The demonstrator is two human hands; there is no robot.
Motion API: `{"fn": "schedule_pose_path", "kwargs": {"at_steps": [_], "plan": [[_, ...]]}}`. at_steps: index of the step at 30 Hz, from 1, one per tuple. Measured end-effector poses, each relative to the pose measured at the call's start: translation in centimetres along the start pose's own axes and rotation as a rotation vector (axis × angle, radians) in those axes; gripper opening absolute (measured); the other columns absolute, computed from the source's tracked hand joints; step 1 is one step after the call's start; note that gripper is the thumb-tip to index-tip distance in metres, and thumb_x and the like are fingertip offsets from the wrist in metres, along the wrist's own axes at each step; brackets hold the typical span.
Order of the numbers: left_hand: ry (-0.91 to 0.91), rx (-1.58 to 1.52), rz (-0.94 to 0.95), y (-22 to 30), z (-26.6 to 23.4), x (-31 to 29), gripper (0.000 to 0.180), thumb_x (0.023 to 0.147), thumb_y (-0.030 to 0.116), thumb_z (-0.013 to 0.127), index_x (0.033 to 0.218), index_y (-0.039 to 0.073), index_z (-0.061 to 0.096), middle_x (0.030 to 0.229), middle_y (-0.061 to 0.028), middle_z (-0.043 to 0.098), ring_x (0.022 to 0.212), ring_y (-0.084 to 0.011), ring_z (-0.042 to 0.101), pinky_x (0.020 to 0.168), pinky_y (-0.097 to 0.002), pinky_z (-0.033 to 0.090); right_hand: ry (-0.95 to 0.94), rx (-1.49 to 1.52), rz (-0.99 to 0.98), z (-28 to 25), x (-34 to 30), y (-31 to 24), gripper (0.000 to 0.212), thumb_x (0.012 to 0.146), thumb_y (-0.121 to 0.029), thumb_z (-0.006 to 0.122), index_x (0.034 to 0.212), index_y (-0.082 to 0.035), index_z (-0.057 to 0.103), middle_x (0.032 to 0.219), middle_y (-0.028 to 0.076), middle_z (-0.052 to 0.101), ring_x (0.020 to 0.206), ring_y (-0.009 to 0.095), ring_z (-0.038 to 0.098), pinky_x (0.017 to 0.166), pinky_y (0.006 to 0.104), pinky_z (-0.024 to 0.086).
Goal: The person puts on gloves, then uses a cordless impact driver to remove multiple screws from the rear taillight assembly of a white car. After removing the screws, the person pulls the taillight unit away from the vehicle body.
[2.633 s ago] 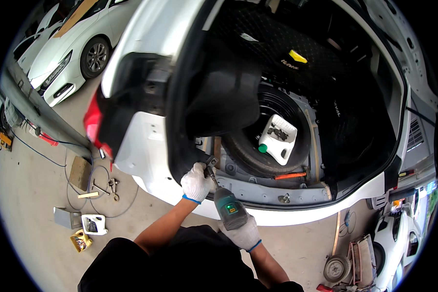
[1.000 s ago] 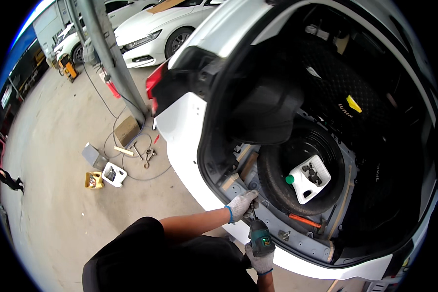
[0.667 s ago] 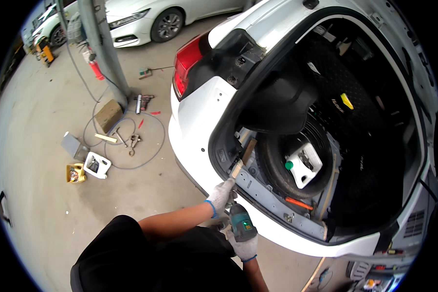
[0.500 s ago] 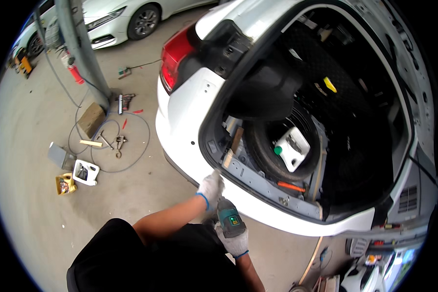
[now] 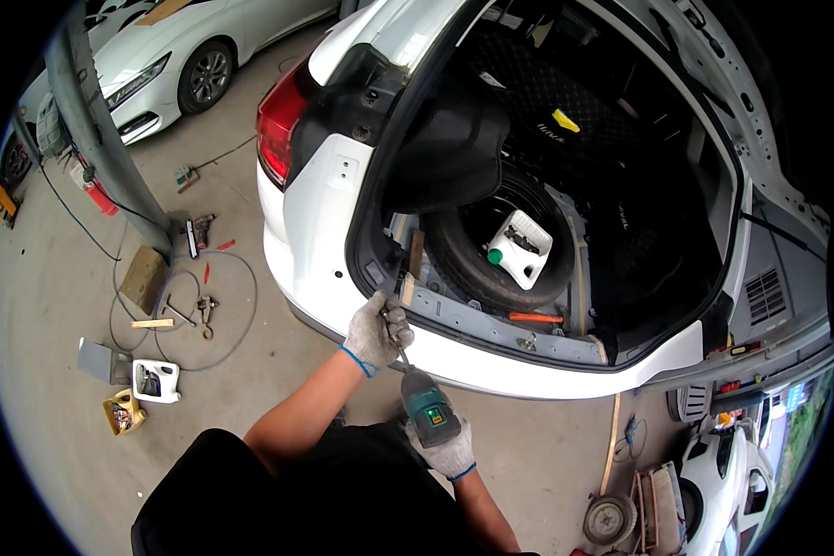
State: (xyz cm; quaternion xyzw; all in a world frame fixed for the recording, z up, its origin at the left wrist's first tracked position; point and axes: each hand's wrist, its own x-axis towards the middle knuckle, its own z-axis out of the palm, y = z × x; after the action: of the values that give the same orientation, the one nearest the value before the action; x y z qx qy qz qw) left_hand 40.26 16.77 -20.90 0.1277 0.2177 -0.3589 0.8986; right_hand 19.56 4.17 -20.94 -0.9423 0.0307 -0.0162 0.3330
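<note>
My right hand [image 5: 445, 452], in a white knit glove with a blue cuff, grips a teal and black cordless impact driver [image 5: 429, 410] from below. Ahead of its nose, my gloved left hand [image 5: 372, 335] has its fingers curled around a slim metal shaft [image 5: 398, 348] that reaches toward the driver. Whether shaft and driver are joined I cannot tell. Both hands are over the rear bumper edge of a white car [image 5: 315, 208] whose tailgate is up. Inside the boot, a cut-open white jug [image 5: 531, 264] with a green cap rests in the spare wheel [image 5: 449, 255].
An orange-handled tool [image 5: 536, 318] lies by the boot sill. On the floor at left are a wooden block [image 5: 145, 279], a hose loop [image 5: 253, 278], a white cut jug [image 5: 156, 380] and a yellow one [image 5: 123, 412]. A grey post [image 5: 102, 130] stands behind them.
The view has shifted, so the car appears further left and higher. My left hand has moved up and away from the driver's nose, and the shaft in its fingers now shows.
</note>
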Motion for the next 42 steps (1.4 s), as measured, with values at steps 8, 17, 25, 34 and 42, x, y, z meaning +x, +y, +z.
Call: {"fn": "schedule_pose_path", "kwargs": {"at_steps": [8,17,25,34,42], "plan": [[-0.238,-0.105,-0.137,0.6,-2.0,-1.9,0.035,0.1,0.041,0.046,0.075,0.017,0.048,0.053,0.0088,0.03,0.044,-0.0065,0.027,0.042,-0.0222,0.027,-0.048,0.037,-0.122,-0.5,1.5,-0.7,0.072,0.072,-0.032,0.078,0.132,-0.006,0.048,0.101,0.014,0.068,0.086,0.032,0.068,0.075,0.0394,0.056],[-0.09,0.004,0.144,1.5,-4.7,-0.3,0.019,0.097,0.029,0.054,0.091,0.011,0.055,0.066,0.0032,0.046,0.056,-0.0104,0.042,0.055,-0.0279,0.043,-0.056,0.012,-0.236,0.5,3.3,-0.7,0.087,0.067,-0.035,0.08,0.139,-0.01,0.039,0.103,0.018,0.066,0.082,0.038,0.067,0.072,0.0449,0.056],[0.24,0.433,0.174,3.3,-12.7,2.9,0.02,0.094,0.029,0.055,0.088,0.01,0.059,0.076,-0.0032,0.058,0.058,-0.0146,0.054,0.055,-0.0295,0.051,-0.18,0.032,0.004,4.6,6.7,0.5,0.09,0.076,-0.056,0.068,0.146,-0.011,0.033,0.118,0.021,0.062,0.093,0.039,0.066,0.079,0.0458,0.054],[0.311,0.273,0.057,6.8,-15.2,5.0,0.03,0.097,0.036,0.052,0.092,0.007,0.061,0.082,-0.008,0.063,0.074,-0.0221,0.059,0.071,-0.0371,0.052,-0.1,0.102,0.065,9.3,11.9,-2.0,0.081,0.073,-0.039,0.076,0.139,-0.01,0.039,0.117,0.018,0.063,0.102,0.036,0.064,0.086,0.0441,0.052],[-0.156,1.023,-0.548,2.5,-20.0,7.1,0.025,0.097,0.031,0.053,0.095,0.008,0.062,0.086,-0.0076,0.064,0.076,-0.021,0.06,0.071,-0.0373,0.052,0.389,0.262,0.194,14.0,15.3,-4.7,0.08,0.072,-0.027,0.077,0.138,-0.004,0.04,0.107,0.019,0.067,0.094,0.036,0.067,0.079,0.043,0.055]]}}
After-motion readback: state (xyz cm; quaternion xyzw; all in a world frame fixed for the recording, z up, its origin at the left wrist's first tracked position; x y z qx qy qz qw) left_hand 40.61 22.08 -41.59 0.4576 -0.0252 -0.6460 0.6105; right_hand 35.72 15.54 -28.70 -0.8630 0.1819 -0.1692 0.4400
